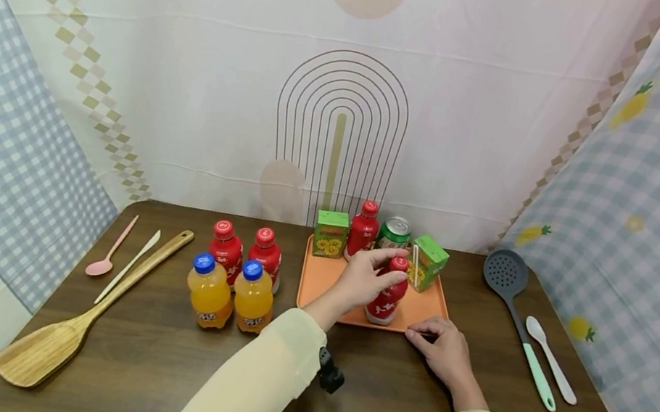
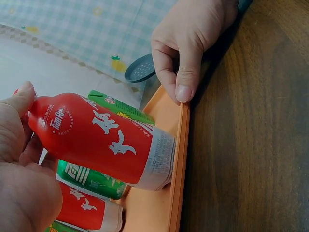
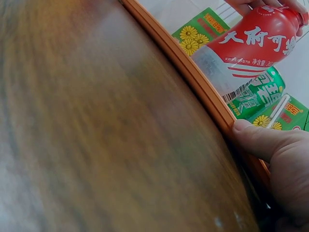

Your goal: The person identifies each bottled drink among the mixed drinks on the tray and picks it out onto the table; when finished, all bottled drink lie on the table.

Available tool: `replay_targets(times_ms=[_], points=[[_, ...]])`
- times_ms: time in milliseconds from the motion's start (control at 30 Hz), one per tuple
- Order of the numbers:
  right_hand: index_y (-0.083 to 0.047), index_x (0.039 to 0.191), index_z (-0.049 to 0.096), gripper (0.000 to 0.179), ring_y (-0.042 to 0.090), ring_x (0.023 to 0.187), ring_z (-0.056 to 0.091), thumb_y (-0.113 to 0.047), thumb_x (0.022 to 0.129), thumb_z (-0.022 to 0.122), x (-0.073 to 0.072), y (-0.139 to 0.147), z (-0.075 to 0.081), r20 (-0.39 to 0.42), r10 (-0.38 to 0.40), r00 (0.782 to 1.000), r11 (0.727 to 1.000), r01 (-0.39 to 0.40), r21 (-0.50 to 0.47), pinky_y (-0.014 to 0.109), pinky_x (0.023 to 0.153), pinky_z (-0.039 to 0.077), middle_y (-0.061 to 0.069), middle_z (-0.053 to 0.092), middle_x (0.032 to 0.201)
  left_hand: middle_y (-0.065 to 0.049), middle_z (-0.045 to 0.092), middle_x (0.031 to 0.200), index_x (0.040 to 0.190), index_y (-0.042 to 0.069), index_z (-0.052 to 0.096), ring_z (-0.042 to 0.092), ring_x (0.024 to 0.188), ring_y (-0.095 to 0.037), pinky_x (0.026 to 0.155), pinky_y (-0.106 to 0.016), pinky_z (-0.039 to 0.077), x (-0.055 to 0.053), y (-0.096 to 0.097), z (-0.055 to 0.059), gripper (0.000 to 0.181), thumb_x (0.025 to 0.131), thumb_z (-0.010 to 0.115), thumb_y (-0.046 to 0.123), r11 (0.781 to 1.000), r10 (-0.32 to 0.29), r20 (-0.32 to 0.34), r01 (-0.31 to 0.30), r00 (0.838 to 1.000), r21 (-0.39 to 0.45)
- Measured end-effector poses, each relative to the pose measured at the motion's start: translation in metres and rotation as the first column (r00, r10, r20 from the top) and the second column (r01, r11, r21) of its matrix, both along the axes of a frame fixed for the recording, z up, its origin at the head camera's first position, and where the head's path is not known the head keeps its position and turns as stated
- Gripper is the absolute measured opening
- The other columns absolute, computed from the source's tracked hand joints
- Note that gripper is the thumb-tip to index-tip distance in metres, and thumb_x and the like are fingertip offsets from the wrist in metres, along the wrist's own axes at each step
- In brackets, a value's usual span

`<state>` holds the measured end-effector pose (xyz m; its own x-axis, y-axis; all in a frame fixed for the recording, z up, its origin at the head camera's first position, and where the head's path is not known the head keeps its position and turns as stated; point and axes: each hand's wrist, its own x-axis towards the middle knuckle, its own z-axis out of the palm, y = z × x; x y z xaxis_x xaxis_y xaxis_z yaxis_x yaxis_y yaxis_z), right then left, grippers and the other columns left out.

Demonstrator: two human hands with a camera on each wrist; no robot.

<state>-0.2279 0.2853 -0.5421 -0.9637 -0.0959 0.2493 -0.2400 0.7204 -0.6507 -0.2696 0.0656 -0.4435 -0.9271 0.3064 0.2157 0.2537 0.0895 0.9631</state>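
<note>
My left hand [image 1: 367, 280] grips a red cola bottle [image 2: 104, 133] round its neck, just under the cap. The bottle stands upright at the front of an orange tray [image 1: 323, 282], its white base close over the tray floor. At the tray's front right corner my right hand [image 1: 441, 346] pinches the rim between thumb and fingers. Behind the held bottle on the tray are a green juice carton [image 1: 330, 234], another red bottle [image 1: 363, 230], a green can [image 1: 394, 232] and a second green carton [image 1: 428, 262], turned at an angle with a straw on its side.
Left of the tray stand two red bottles [image 1: 227, 248] and two orange soda bottles [image 1: 210, 295]. Farther left lie a wooden spatula [image 1: 50, 344], a white knife [image 1: 129, 265] and a pink spoon [image 1: 101, 265]. At right are a grey skimmer [image 1: 505, 272] and a white spoon [image 1: 551, 359].
</note>
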Motion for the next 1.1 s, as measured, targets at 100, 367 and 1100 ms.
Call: replay_targets(times_ms=[100,367,1100], points=[[-0.028,0.082,0.075,0.007,0.013,0.089,0.057,-0.035,0.082,0.076,-0.001,0.000,0.000,0.001,-0.002,1.000,1.000,0.002,0.006,0.038,0.080,0.045,-0.012,0.065,0.087,0.006,0.064,0.121,0.125,0.029,0.064,0.058,0.113,-0.010,0.089,-0.032,0.051,0.000,0.000,-0.001,0.039,0.088,0.071,0.020,1.000,-0.004,0.013,0.004,1.000,0.009],[-0.028,0.082,0.075,0.006,0.012,0.088,0.057,-0.034,0.082,0.077,-0.001,0.002,-0.001,-0.015,-0.006,1.000,1.000,0.006,0.015,0.036,0.080,0.046,-0.012,0.066,0.087,0.010,0.062,0.120,0.128,0.026,0.063,0.057,0.113,-0.006,0.090,-0.032,0.051,0.004,-0.004,-0.001,0.040,0.089,0.070,0.023,1.000,-0.016,0.008,0.016,1.000,0.023],[-0.028,0.082,0.075,0.007,0.012,0.089,0.057,-0.034,0.083,0.076,-0.001,0.001,0.001,0.007,0.000,1.000,1.000,0.000,0.016,0.037,0.081,0.045,-0.012,0.064,0.087,0.014,0.066,0.114,0.116,0.030,0.070,0.059,0.109,-0.005,0.091,-0.030,0.050,0.014,-0.016,0.000,0.035,0.084,0.076,0.019,0.992,0.094,0.001,-0.094,0.996,0.080]])
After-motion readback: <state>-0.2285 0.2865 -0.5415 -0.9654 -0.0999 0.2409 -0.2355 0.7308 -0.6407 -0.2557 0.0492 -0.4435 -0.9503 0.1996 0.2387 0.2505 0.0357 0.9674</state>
